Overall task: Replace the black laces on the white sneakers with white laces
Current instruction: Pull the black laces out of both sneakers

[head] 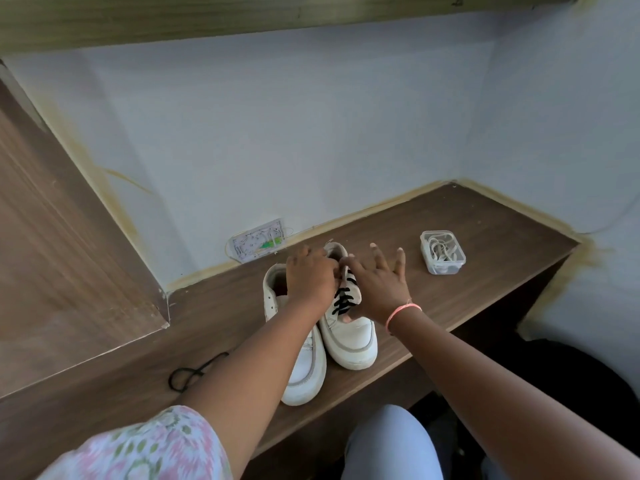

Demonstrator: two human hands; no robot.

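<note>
2 sneakers point(349, 336), 1 box point(442, 251), 2 hands point(310, 275).

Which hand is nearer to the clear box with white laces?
Right. The right hand is on the laced sneaker, closer to the clear box; the left hand is farther left.
</note>
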